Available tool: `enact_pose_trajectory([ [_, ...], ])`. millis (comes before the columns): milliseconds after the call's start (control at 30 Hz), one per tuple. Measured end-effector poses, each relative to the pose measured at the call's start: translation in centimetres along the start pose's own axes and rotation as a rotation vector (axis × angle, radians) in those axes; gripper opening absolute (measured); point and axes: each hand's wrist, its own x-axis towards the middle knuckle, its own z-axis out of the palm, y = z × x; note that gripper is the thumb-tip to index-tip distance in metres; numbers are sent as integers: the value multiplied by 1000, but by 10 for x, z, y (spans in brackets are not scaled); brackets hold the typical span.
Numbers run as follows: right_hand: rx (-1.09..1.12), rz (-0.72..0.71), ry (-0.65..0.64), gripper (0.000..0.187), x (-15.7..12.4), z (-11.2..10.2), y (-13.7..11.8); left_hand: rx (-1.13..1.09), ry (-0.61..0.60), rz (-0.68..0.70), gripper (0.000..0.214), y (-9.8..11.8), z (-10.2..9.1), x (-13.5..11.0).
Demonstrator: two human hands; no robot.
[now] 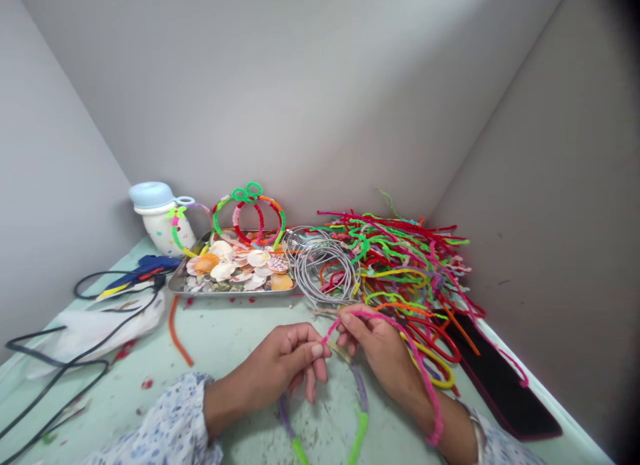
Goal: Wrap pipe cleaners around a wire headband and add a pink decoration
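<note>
Grey walls (280, 105) enclose a stained green table (225, 325) beneath hands (285, 355) holding pink chenille (427, 375)

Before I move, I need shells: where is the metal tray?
In the head view, the metal tray sits left of centre, between the white bottle and the grey wire coil, beyond the left hand.

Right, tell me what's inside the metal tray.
The tray holds shells, mostly pale, some orange, with coloured fuzzy hoops rising toward the back. Whatever lies under the top shells is covered from view.
</note>
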Motion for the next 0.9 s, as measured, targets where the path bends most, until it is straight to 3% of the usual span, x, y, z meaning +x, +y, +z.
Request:
enact_pose_trajectory([
  [300,-41,-72,19,23,-6,3,-4,-341,-121,-71,33,5,-2,2],
  [467,-61,-132,-21,15,-10,7,-3,-327,-79,-115,21,5,2,1],
  [633,26,-123,-66,23,-10,2,0,-330,12,-102,19,6,0,1],
  [900,107,-176,77,23,-4,-1,6,-218,96,-65,20,7,-7,5],
])
